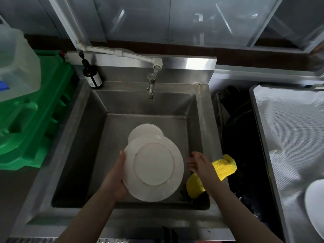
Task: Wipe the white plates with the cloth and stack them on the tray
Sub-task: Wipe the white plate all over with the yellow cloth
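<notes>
My left hand (117,174) grips a white plate (154,170) by its left rim and holds it tilted over the steel sink (84,130), underside toward me. Behind it, another white plate (143,131) lies on the sink floor. A yellow cloth (223,166) is draped over the sink's right rim. My right hand (198,163) hovers just right of the held plate with fingers spread and relaxed, above the cloth, holding nothing. A white plate (315,202) rests on the cloth-lined tray (252,106) at the far right.
A tap (151,86) hangs over the back of the sink, with a dark pump bottle (92,76) at its back left corner. A green crate (38,109) with a clear container (15,67) stands left. A dark gap separates sink and tray.
</notes>
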The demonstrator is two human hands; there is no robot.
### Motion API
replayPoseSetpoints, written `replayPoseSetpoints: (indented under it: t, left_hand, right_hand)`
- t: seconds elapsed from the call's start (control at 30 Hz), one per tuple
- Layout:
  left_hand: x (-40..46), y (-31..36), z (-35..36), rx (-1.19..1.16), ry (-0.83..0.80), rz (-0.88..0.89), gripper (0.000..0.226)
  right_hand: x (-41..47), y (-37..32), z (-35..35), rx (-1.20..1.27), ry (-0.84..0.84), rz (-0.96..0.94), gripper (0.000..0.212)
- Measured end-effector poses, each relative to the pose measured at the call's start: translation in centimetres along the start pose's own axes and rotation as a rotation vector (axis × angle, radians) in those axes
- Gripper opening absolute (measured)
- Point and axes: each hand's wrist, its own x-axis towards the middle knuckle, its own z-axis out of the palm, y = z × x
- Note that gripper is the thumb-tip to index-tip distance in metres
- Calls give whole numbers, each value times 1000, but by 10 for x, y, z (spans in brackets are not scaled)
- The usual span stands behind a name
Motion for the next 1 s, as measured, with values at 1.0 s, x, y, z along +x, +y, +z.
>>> replayPoseSetpoints:
  t: [1.0]
  left_hand:
    - [-9,15,-24,87,224,33,46]
  right_hand:
    - [14,43,13,-2181,-383,-429,24]
